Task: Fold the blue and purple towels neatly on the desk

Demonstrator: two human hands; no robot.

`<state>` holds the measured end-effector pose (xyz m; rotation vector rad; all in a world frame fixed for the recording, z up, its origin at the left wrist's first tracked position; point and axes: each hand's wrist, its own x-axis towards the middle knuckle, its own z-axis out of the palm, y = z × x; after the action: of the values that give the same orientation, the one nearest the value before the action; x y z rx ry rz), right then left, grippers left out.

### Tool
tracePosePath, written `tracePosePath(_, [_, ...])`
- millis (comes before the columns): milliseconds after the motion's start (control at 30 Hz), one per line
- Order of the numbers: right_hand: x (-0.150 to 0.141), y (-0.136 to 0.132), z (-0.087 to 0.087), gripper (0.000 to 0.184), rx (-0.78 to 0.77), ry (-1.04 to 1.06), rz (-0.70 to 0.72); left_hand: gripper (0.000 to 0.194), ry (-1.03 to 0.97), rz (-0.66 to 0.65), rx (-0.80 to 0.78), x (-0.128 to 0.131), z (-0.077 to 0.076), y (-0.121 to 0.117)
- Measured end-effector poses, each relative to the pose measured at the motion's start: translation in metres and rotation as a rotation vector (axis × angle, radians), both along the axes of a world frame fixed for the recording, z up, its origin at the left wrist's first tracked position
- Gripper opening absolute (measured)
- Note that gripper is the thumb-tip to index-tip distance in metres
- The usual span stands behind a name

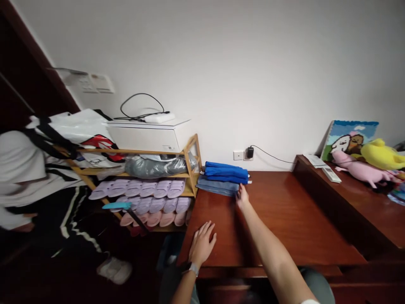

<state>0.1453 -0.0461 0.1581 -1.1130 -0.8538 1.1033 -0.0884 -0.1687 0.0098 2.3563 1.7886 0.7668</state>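
Observation:
A stack of folded cloths lies at the far left of the reddish-brown wooden table (284, 219): bright blue ones (226, 172) on top, grey-blue ones (217, 186) beneath. My right hand (242, 196) reaches far forward and touches the near right corner of the grey-blue cloth; whether its fingers grip the cloth I cannot tell. My left hand (201, 242) rests flat on the table near its front left edge, fingers spread, holding nothing. A watch sits on that wrist.
Left of the table stands a bamboo rack (190, 169) with rows of lilac and pink slippers (148, 198), a grey bag and a white box on top. A person in white and black (28, 177) is at far left. Plush toys (370, 166) lie on the raised shelf at right.

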Motion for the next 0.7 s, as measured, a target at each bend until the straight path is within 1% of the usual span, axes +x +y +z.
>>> tracePosePath(67, [-0.003, -0.019, -0.025, 0.056, -0.063, 0.047, -0.048, 0.047, -0.007, 0.007, 0.015, -0.002, -0.005, 0.0])
tracePosePath(133, [0.009, -0.054, -0.058, 0.056, -0.1, 0.065, -0.075, 0.047, -0.006, 0.01, 0.025, -0.002, -0.008, 0.0])
tracePosePath(200, [0.035, -0.097, -0.093, 0.054, -0.13, 0.04, -0.095, 0.047, 0.002, 0.01, 0.026, -0.003, -0.008, 0.0])
tracePosePath(267, [0.067, -0.137, -0.125, 0.044, -0.15, -0.103, -0.089, 0.046, 0.014, 0.01, 0.019, -0.002, -0.006, 0.0])
tracePosePath(333, [0.099, -0.169, -0.148, 0.036, -0.171, -0.238, -0.114, 0.046, 0.024, 0.008, 0.017, -0.002, -0.003, -0.001])
tracePosePath(367, [0.112, -0.179, -0.155, 0.033, -0.179, -0.294, -0.132, 0.046, 0.027, 0.007, 0.019, -0.002, -0.002, -0.001])
tracePosePath(433, [0.129, -0.191, -0.158, 0.03, -0.188, -0.381, -0.164, 0.046, 0.028, 0.006, 0.026, -0.001, 0.0, -0.002])
tracePosePath(500, [0.134, -0.189, -0.148, 0.027, -0.176, -0.437, -0.153, 0.046, 0.029, 0.008, 0.027, 0.0, 0.0, -0.003])
tracePosePath(533, [0.131, -0.184, -0.139, 0.025, -0.157, -0.461, -0.123, 0.046, 0.029, 0.011, 0.024, 0.0, 0.001, -0.003])
tracePosePath(600, [0.121, -0.166, -0.116, 0.02, -0.077, -0.525, -0.01, 0.046, 0.024, 0.016, 0.017, 0.001, 0.001, -0.003])
tracePosePath(633, [0.113, -0.153, -0.103, 0.017, -0.018, -0.579, 0.064, 0.046, 0.018, 0.017, 0.014, 0.001, 0.001, -0.004])
tracePosePath(700, [0.096, -0.117, -0.076, 0.016, 0.099, -0.692, 0.186, 0.047, 0.003, 0.02, 0.008, 0.001, 0.001, -0.004])
